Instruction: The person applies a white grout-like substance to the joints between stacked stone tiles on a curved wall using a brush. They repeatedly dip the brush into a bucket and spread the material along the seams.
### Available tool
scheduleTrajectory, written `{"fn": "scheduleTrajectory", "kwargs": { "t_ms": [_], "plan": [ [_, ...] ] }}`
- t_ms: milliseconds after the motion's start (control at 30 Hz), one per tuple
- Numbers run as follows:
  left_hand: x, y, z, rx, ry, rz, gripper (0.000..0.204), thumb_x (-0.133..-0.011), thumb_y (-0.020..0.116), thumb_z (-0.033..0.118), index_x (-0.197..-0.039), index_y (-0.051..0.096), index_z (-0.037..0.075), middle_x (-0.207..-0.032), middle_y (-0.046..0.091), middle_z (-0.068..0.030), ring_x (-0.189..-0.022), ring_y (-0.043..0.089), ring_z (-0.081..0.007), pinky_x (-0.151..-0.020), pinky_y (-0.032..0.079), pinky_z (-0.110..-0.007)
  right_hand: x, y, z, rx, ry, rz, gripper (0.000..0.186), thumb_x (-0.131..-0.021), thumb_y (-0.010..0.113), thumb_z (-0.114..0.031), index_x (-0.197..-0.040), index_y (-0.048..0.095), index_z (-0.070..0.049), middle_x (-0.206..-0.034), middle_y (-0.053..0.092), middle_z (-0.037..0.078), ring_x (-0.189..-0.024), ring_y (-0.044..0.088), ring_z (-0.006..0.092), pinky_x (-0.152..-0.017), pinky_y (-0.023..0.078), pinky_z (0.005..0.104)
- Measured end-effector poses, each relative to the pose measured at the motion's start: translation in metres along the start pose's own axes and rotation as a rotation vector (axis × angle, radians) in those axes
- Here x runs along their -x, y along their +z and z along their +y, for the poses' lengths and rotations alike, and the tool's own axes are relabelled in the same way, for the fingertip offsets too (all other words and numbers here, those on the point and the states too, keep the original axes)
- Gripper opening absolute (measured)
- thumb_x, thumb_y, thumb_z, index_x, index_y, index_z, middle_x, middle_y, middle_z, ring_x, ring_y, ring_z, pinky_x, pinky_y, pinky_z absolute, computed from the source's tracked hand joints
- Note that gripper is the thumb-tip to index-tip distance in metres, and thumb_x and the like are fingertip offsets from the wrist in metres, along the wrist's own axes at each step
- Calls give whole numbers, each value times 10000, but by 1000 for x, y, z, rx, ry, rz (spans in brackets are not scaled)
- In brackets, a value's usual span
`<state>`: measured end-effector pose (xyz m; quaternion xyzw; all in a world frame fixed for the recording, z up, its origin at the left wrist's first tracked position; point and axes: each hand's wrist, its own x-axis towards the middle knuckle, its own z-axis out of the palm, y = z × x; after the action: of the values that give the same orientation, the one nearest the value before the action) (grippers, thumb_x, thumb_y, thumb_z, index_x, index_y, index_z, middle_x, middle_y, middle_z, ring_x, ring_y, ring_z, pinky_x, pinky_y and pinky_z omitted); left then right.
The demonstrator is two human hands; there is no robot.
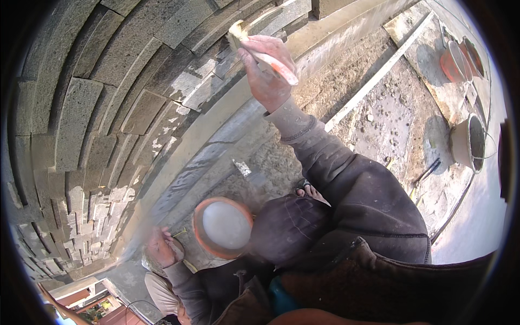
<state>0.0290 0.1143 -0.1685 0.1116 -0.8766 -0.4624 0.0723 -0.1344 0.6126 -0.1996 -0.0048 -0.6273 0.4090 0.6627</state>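
Pale brush (236, 33), orange-marked handle (280, 69), slanted beside grey stone wall (122, 59)

Along our left runs the stone wall (92, 124), with a ledge (219, 111) at its foot. Our right hand (271, 97) is ahead of us, with the brush (236, 35) in it, its head in front of the wall; we cannot tell whether they touch. Our left hand (160, 246) is nearer, left of the bucket (196, 225), which has liquid (223, 222) in it and sits between that hand and our knee (292, 227). Just beyond the knee we see a foot (310, 190). To our right, past a long board (379, 69) on the ground, stands a pail (460, 143), with two more buckets (453, 65) farther off behind it.
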Motion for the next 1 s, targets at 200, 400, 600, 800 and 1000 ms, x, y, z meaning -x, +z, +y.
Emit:
{"fn": "scheduleTrajectory", "kwargs": {
  "t_ms": [200,400,600,800,1000],
  "plan": [
    [-15,-13,-11,-33,-174,6,391,-1091,571,349,-1018,732,0,-824,690,-78,-674,597,-121,-622,479,-265,-36,2,-7,-750,706,136,232,-905,799,-63,-1109,713,4,-1001,737,108,-889,708,164,-802,588,298],
    [-22,-10,-40,17,22,91,265,-1068,577,226,-1072,713,-2,-878,717,-95,-656,605,-130,-586,480,-255,-52,-2,4,-553,596,447,194,-956,754,-78,-1111,690,19,-1011,725,116,-890,704,162,-806,590,309],
    [-26,9,-31,-61,-41,79,538,-1059,604,480,-952,733,-31,-733,614,-32,-634,556,-107,-597,421,-249,-6,15,-16,-598,622,46,260,-921,798,-105,-1116,699,34,-972,729,100,-889,706,155,-813,578,294],
    [-30,12,-30,-58,-45,40,544,-1055,609,486,-954,735,-34,-730,616,-29,-622,553,-109,-603,424,-259,-102,-51,76,-534,506,342,249,-963,753,-76,-1155,655,50,-1022,719,130,-902,727,204,-792,635,354],
    [-30,19,-23,-134,2,-32,558,-1055,600,499,-926,735,-27,-727,623,-35,-628,562,-109,-594,422,-269,-103,-42,62,-458,525,89,249,-960,759,-84,-1148,660,46,-1015,722,130,-895,726,198,-783,629,344]
  ]
}}
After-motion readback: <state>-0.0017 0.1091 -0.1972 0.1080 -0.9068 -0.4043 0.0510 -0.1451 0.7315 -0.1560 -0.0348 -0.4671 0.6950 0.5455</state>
